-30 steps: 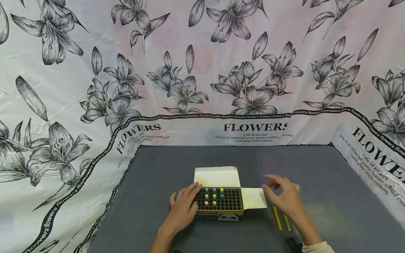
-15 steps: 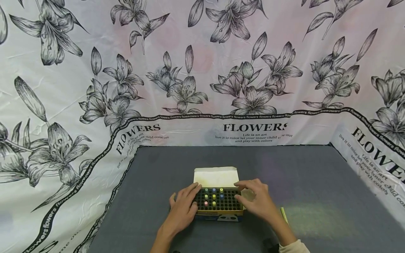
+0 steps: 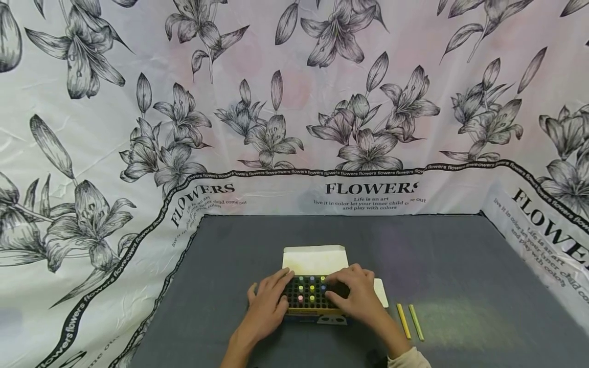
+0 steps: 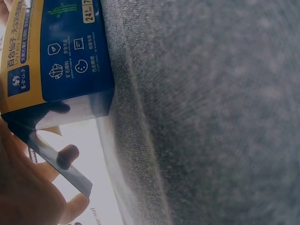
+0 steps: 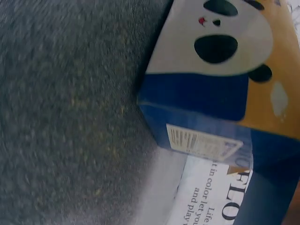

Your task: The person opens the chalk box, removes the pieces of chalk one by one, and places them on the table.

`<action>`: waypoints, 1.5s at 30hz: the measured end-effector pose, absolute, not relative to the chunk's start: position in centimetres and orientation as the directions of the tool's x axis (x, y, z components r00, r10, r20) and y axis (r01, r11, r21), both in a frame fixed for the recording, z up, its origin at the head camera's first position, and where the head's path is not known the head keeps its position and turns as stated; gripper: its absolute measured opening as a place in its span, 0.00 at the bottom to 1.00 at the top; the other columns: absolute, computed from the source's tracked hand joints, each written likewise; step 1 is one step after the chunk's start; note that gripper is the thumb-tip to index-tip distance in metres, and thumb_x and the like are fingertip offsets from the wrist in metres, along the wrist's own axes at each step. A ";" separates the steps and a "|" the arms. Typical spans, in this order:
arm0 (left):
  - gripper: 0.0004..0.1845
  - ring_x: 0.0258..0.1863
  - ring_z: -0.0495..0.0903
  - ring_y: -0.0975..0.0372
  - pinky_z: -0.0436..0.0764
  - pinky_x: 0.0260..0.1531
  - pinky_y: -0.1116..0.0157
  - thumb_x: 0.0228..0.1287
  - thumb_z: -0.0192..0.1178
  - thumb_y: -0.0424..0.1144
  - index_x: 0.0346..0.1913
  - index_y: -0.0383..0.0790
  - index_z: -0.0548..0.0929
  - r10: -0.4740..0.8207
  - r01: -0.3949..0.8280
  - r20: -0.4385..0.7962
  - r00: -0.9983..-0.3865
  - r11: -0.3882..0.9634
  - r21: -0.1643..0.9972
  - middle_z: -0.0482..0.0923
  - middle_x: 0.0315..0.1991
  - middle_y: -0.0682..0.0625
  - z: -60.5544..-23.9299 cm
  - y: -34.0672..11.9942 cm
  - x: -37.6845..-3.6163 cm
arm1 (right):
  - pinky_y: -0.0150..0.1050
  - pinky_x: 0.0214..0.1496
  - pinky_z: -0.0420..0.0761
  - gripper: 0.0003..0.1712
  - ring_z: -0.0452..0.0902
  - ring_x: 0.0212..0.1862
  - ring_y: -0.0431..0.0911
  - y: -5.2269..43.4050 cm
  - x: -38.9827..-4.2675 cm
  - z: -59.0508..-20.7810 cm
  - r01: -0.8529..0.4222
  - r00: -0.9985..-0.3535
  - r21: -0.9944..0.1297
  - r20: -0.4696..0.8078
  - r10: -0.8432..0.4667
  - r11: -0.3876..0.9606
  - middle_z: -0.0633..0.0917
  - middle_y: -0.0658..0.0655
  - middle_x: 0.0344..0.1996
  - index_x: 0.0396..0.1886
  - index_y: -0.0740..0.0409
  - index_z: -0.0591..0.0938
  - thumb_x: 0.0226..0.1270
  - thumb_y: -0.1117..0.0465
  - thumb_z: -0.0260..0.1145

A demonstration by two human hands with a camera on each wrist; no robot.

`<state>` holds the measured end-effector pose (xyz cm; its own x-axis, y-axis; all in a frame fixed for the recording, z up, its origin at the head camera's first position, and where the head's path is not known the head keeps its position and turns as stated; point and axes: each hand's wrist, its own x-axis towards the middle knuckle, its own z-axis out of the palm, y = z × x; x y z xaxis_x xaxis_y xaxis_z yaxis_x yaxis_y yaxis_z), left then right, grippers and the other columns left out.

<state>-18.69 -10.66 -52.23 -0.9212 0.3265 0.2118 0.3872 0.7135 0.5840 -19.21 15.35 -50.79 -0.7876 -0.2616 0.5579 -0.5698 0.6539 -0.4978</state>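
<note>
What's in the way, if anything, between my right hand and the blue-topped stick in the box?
Nothing visible. Your right hand is right beside the blue-topped stick, though I can't tell whether they touch. The lid is folded back, clear of it.

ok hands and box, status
Left hand at left end of the box; right hand over its right half, hold unclear. Box open, coloured sticks inside. Two loose sticks off right, seemingly not blocking.

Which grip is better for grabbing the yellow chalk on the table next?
Probably the right grip: it's nearer the yellow chalk stick, which lies right of the chalk box. The left grip rests at the box's left end.
</note>
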 end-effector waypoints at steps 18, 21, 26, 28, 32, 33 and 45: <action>0.29 0.74 0.63 0.46 0.46 0.65 0.26 0.75 0.47 0.36 0.77 0.53 0.68 0.325 0.377 0.197 -0.925 0.711 0.594 0.62 0.78 0.53 -52.6 -10.5 -18.5 | 0.47 0.45 0.56 0.11 0.64 0.38 0.41 14.2 -19.0 -51.1 -0.479 -0.844 -0.460 0.475 -0.249 0.748 0.83 0.44 0.30 0.32 0.45 0.89 0.49 0.58 0.82; 0.29 0.75 0.63 0.46 0.46 0.65 0.26 0.75 0.47 0.36 0.77 0.54 0.68 0.325 0.375 0.196 -0.925 0.707 0.600 0.62 0.78 0.53 -52.5 -10.5 -18.5 | 0.47 0.45 0.56 0.10 0.64 0.38 0.42 14.0 -19.1 -51.0 -0.470 -0.846 -0.447 0.474 -0.244 0.761 0.82 0.44 0.29 0.32 0.45 0.89 0.50 0.58 0.82; 0.29 0.75 0.63 0.46 0.46 0.65 0.26 0.75 0.48 0.37 0.77 0.54 0.67 0.325 0.377 0.199 -0.925 0.708 0.597 0.62 0.78 0.53 -52.5 -10.5 -18.5 | 0.48 0.45 0.57 0.09 0.65 0.39 0.43 13.9 -19.1 -51.0 -0.469 -0.841 -0.437 0.486 -0.237 0.768 0.81 0.44 0.29 0.31 0.46 0.90 0.50 0.57 0.82; 0.29 0.75 0.63 0.46 0.46 0.65 0.26 0.75 0.48 0.37 0.77 0.54 0.67 0.324 0.379 0.202 -0.924 0.710 0.593 0.62 0.78 0.53 -52.4 -10.5 -18.6 | 0.48 0.45 0.57 0.09 0.65 0.39 0.43 13.8 -19.1 -51.0 -0.470 -0.840 -0.442 0.489 -0.234 0.764 0.81 0.44 0.29 0.31 0.46 0.90 0.50 0.58 0.82; 0.29 0.75 0.63 0.46 0.47 0.65 0.26 0.75 0.48 0.37 0.77 0.55 0.67 0.322 0.380 0.206 -0.924 0.714 0.588 0.62 0.78 0.54 -52.4 -10.4 -18.7 | 0.49 0.46 0.57 0.09 0.64 0.39 0.42 13.9 -19.1 -51.0 -0.472 -0.841 -0.458 0.490 -0.229 0.754 0.82 0.44 0.29 0.32 0.46 0.90 0.50 0.58 0.82; 0.29 0.75 0.63 0.46 0.47 0.65 0.26 0.75 0.48 0.37 0.77 0.55 0.67 0.321 0.380 0.206 -0.924 0.715 0.587 0.62 0.78 0.54 -52.3 -10.4 -18.7 | 0.49 0.46 0.57 0.09 0.64 0.39 0.42 13.9 -19.1 -51.0 -0.472 -0.841 -0.461 0.491 -0.227 0.751 0.82 0.44 0.29 0.32 0.46 0.90 0.50 0.58 0.82; 0.30 0.74 0.63 0.45 0.46 0.65 0.25 0.73 0.49 0.35 0.77 0.54 0.68 0.325 0.380 0.203 -0.924 0.711 0.592 0.62 0.78 0.52 -52.4 -10.5 -18.7 | 0.47 0.47 0.53 0.13 0.64 0.39 0.38 14.1 -19.3 -51.5 -0.541 -0.794 -0.512 0.572 -0.205 0.667 0.87 0.44 0.32 0.35 0.47 0.90 0.49 0.60 0.82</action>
<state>-18.71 -10.46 -52.38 -0.9236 0.3250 0.2032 0.3803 0.7109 0.5916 -19.31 14.13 -51.46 -0.7939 -0.2052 0.5723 -0.5413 0.6672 -0.5117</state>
